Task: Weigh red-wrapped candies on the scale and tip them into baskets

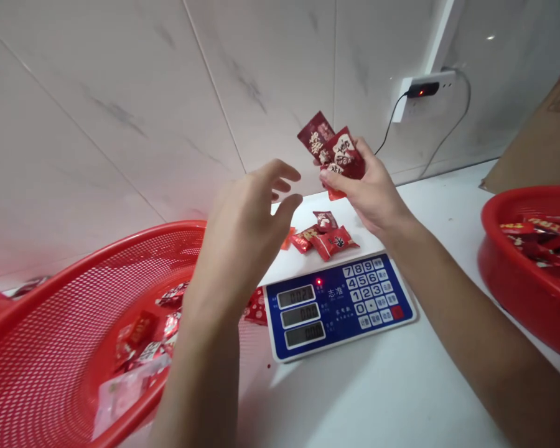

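Note:
Several dark red wrapped snack packets (343, 152) are gripped in my right hand (371, 183), held above the far side of a digital scale (340, 311). My left hand (256, 211) hovers over the scale's left side, its fingers curved and apart with nothing between them. On the white weighing plate (280, 267) lie a few more red packets (333, 241), below both hands. The scale has a blue panel with a keypad, three small displays and a lit red light. My left forearm covers part of the basket beside it.
At the left stands a large red mesh basket (135, 249) with loose packets (140, 330) inside. A red basin (508, 274) of similar packets is at the right, near a cardboard box (536, 137). A power strip (424, 90) with cables hangs on the tiled wall.

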A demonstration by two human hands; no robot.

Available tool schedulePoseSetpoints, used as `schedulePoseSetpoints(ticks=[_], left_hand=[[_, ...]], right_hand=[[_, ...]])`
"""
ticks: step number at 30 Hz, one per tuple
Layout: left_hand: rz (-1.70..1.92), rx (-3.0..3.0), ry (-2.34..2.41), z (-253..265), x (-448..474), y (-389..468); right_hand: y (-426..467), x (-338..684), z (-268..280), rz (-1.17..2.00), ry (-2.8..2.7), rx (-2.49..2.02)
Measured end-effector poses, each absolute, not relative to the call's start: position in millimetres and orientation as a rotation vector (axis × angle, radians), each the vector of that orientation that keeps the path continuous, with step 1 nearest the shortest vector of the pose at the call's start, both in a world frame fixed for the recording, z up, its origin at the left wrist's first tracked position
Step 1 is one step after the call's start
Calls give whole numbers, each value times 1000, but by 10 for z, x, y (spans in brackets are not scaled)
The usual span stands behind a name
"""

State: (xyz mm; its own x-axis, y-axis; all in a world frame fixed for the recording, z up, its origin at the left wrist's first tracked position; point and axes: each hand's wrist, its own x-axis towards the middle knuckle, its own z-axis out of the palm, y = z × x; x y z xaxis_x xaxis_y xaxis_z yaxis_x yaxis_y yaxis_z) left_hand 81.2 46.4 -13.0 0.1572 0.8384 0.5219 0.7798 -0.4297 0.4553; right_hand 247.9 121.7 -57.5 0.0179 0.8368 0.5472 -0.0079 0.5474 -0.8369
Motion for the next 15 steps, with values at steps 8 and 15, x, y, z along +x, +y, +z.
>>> schedulePoseSetpoints(ticks=[8,15], left_hand=[[1282,2304,1501,-58,832,356],[1282,2298,1389,-221,895,590]], right_hand=[[922,2569,-351,659,-1699,-819],[938,2437,-482,671,-1955,-860]])
